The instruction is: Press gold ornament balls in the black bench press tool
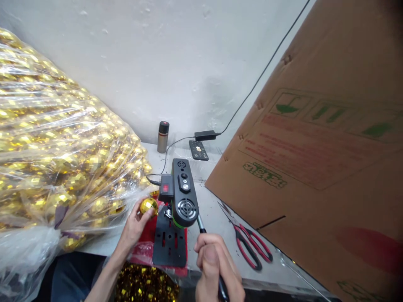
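My left hand [134, 224] is closed around a shiny gold faceted ball [148, 206], with the thumb across its front. The ball is just left of a black machine [184, 193] with round vents, which stands on a slotted black base plate [170, 243]. My right hand [217, 268] is wrapped round a black-handled lever [201, 224]; its metal shaft runs up to the machine's lower right side. Where the shaft joins the machine is hidden. Red sheet [146, 241] lies beneath the base plate.
A large clear bag of gold balls [72, 147] fills the left. Scissors [252, 245] lie right of the lever, beside a big cardboard box [315, 167]. At the back are a bottle [163, 137], a phone [199, 150] and a power adapter [205, 135]. More gold pieces [146, 285] are below the table edge.
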{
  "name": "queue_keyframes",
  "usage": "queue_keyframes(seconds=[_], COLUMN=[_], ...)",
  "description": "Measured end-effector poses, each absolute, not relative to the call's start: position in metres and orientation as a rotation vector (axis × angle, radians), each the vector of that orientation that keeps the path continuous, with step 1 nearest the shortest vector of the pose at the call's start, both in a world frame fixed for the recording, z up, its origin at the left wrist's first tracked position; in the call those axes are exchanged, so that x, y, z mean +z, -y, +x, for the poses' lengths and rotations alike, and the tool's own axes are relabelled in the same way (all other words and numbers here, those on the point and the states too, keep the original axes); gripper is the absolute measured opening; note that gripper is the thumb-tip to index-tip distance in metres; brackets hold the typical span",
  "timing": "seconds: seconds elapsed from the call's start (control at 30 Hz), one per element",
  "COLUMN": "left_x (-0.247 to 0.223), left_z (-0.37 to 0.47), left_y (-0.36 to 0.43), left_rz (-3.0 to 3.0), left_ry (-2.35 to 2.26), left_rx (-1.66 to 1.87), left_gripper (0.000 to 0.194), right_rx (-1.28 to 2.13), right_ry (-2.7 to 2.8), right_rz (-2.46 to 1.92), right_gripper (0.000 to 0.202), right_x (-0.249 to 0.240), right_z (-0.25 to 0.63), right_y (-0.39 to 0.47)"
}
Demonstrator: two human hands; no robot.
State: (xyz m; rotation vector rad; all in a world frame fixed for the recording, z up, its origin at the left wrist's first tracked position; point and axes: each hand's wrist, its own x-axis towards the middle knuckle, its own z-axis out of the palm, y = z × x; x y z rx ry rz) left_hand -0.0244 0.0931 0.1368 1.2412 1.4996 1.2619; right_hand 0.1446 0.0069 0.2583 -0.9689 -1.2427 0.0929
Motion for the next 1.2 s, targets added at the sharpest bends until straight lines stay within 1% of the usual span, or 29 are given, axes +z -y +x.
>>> queue_keyframes(seconds=[0.1,0.3,0.43,0.63,0.87,1.2], left_x=[0.125,0.102,0.100,0.088,0.079,0.077], left_z=[-0.012,0.010,0.014,0.017,0.026,0.031], left_y=[-0.069,-0.051,-0.048,-0.037,-0.036,-0.049], left_rz=[1.276,1.600,1.821,2.046,2.062,1.953], left_ry=[-1.462,-1.511,-1.435,-1.418,-1.542,-1.473], left_rx=[1.200,1.127,1.113,1.207,1.242,1.100], left_gripper=[0.061,0.051,0.050,0.050,0.046,0.044], right_rx=[0.019,0.059,0.156,0.162,0.179,0.163], right_ry=[1.318,1.326,1.188,1.169,1.169,1.131], right_rz=[-0.899,-0.949,-1.034,-1.024,-1.058,-1.083], right_gripper=[0.031,0.031,0.034,0.033,0.035,0.035], right_x=[0.262,0.263,0.265,0.264,0.264,0.262], right_z=[0.153,0.152,0.141,0.137,0.136,0.132], right_y=[-0.014,-0.010,-0.003,0.000,0.002,0.002])
